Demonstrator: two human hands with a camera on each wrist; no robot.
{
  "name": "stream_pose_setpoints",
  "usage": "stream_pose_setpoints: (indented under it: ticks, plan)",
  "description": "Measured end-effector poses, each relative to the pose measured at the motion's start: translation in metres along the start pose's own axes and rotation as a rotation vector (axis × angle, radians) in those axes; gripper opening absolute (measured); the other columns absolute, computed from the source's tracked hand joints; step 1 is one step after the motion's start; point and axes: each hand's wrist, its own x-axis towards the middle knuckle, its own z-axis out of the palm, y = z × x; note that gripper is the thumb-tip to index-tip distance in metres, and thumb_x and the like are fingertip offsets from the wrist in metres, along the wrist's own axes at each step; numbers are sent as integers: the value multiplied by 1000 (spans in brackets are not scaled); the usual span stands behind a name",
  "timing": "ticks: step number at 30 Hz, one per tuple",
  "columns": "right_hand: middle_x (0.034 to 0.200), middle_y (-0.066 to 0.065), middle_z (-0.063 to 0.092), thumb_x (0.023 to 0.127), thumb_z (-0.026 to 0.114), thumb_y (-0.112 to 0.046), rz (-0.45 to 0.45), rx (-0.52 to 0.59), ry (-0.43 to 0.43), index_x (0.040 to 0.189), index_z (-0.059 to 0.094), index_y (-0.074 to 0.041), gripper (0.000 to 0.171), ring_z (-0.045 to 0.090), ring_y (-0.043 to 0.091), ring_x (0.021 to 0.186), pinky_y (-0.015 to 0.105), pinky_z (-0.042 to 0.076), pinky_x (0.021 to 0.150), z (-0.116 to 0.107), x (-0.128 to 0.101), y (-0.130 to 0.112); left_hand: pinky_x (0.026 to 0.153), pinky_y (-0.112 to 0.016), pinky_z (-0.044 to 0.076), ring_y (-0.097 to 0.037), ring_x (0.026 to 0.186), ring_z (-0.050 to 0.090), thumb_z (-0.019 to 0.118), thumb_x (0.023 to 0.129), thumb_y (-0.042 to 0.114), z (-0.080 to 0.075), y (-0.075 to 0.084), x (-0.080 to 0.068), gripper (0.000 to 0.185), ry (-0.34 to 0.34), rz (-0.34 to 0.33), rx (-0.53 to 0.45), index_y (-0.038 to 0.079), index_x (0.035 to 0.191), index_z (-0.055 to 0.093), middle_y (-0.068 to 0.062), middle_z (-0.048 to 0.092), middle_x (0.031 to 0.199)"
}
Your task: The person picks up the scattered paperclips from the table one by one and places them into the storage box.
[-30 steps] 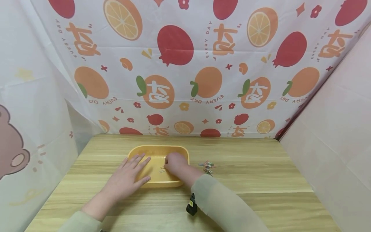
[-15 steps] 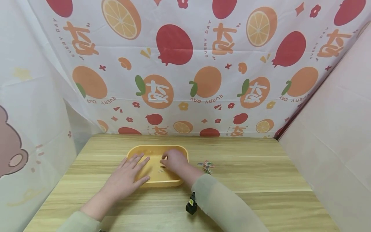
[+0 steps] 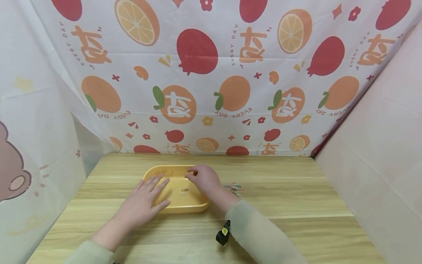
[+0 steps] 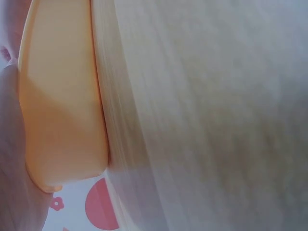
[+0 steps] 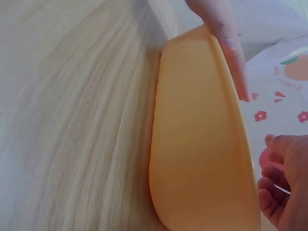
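A shallow yellow-orange tray (image 3: pixel 194 209) sits on the wooden table, its side wall (image 4: pixel 62 106) filling part of the left wrist view. My left hand (image 3: pixel 140 203) rests over the tray's left side with its fingers spread. Inside the tray lie a reddish paper clip (image 3: pixel 185 190) and a pale paper clip (image 3: pixel 183 194). My right hand (image 3: pixel 206 179) is over the tray's right rear rim, fingers loosely bent and thumb apart from the fingertips. In the right wrist view nothing shows between the right hand's (image 5: pixel 284 178) thumb and fingers.
Several coloured paper clips (image 3: pixel 234 188) lie in a small heap on the table (image 3: pixel 280 194), right of the tray. A fruit-print cloth (image 3: pixel 230 121) hangs behind the table, with pale cloths at both sides. A black device (image 3: pixel 223 234) is strapped at the right sleeve.
My right hand has lifted away from the paper clips in the tray, moving back and right toward the rim, its thumb and fingertips parting. The left hand stays in place.
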Motion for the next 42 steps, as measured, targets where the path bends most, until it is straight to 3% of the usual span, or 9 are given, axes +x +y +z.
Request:
stream_pose_setpoints:
  ticks: [8,16,24,28,35,42]
  plan:
    - [84,-10,63,93,70,-37,-21,62,92,114,76,-17,30,56,8,77,23,47,64,-17,-10,22,120,-57,12,-38,147,24,55,96,57,4,0,0,73,-4,-4,1,20,155,35,-13,30,160]
    - [84,-9,62,92,71,-34,37,88,129,114,76,-16,28,56,10,77,25,48,64,-29,-21,53,119,-57,14,-38,146,26,51,96,61,5,0,1,74,3,-1,7,20,155,36,-13,31,160]
    - [83,-8,60,93,71,-30,40,91,118,111,76,-13,26,55,10,77,26,49,67,-34,-42,91,119,-58,14,-38,145,27,58,95,55,4,2,0,72,16,5,6,18,154,38,-14,31,159]
    - [81,-8,59,92,72,-27,44,82,120,111,77,-11,25,55,9,75,26,49,67,-34,-56,110,119,-58,14,-38,145,27,55,96,57,3,3,0,72,20,8,9,18,154,38,-13,32,159]
    - [80,-10,57,91,73,-33,111,31,94,107,78,-20,22,53,8,72,26,47,63,-39,-77,132,120,-57,12,-38,146,26,56,95,56,1,3,0,72,18,9,13,18,154,38,-13,32,159]
    - [79,-11,58,90,74,-31,104,-35,93,98,79,-22,13,51,7,70,26,45,61,-43,-88,146,120,-56,12,-37,146,26,55,96,58,0,3,1,73,12,10,14,18,154,37,-14,31,159]
